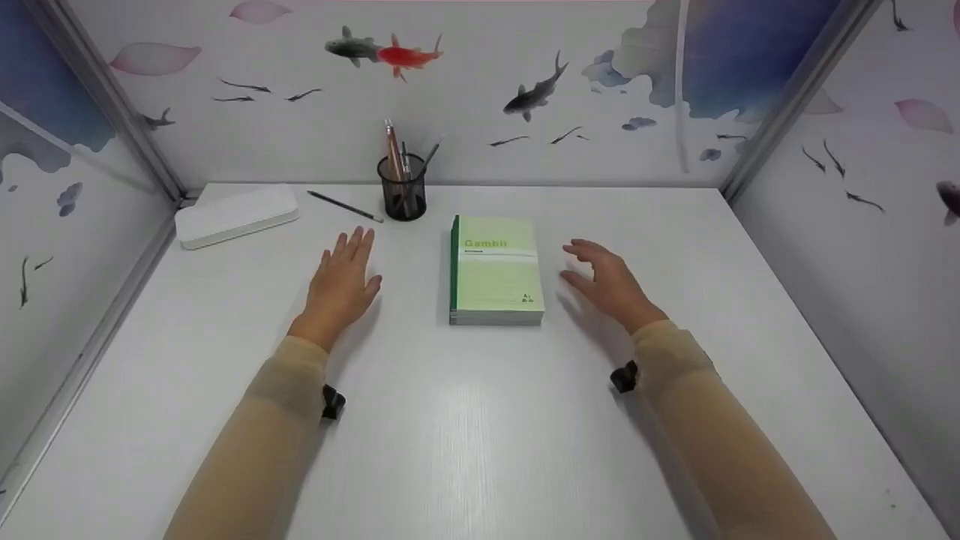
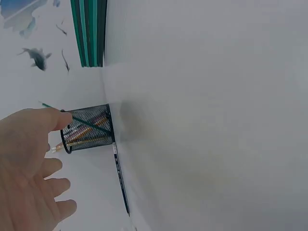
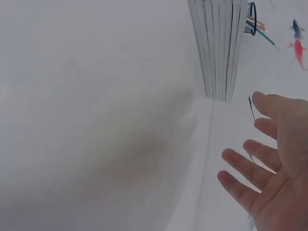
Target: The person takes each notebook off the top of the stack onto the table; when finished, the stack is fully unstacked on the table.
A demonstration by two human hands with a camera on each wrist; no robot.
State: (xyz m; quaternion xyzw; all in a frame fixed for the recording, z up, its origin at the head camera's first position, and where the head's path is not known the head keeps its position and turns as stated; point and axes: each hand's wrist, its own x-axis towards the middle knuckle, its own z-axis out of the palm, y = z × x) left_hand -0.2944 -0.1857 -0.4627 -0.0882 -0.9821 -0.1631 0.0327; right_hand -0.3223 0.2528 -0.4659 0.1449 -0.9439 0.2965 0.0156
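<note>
A stack of light green notebooks [image 1: 496, 270] with dark green spines lies on the white table, between the two hands. To its left, my left hand [image 1: 339, 277] has its fingers extended and holds nothing; a dark pencil [image 1: 345, 205] lies just beyond its fingertips. On the other side, my right hand [image 1: 606, 283] is apart from the stack, fingers loosely bent and thumb toward the notebooks. The left wrist view shows the stack's green spines [image 2: 89, 31]; its pale page edges [image 3: 219, 48] face the right wrist camera.
Behind the pencil stands a black mesh pen cup [image 1: 403, 187] holding several pencils. A white case [image 1: 238, 216] occupies the table's back left corner. Printed panels with fish enclose the back and both sides of the table [image 1: 465, 420].
</note>
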